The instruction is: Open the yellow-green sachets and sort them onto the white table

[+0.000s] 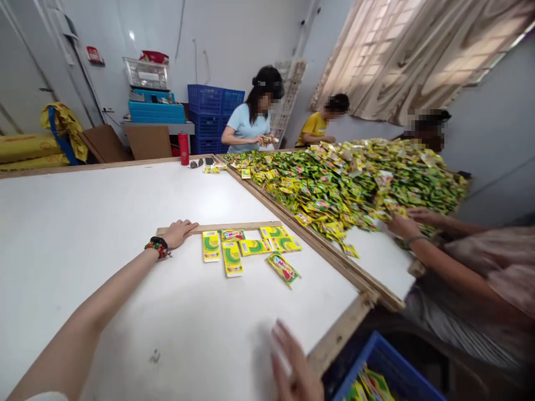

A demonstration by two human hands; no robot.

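Left hand (pixel 179 233) flat, fingers extended; right hand (pixel 291 363) open, blurred, low in view

A white sleeve (pixel 45 397) just shows at the bottom edge of the view, on the left arm (pixel 79 317). Around the left wrist (pixel 152 248) sit a black band (pixel 159 241) and a strand of red, green and dark beads (pixel 157 250). The right hand (pixel 290 362) is too blurred to make out anything worn on it.

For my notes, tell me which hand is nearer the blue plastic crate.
Right. The right hand, blurred, is over the white table just left of the blue plastic crate; the left hand rests on a wooden strip farther up the table.
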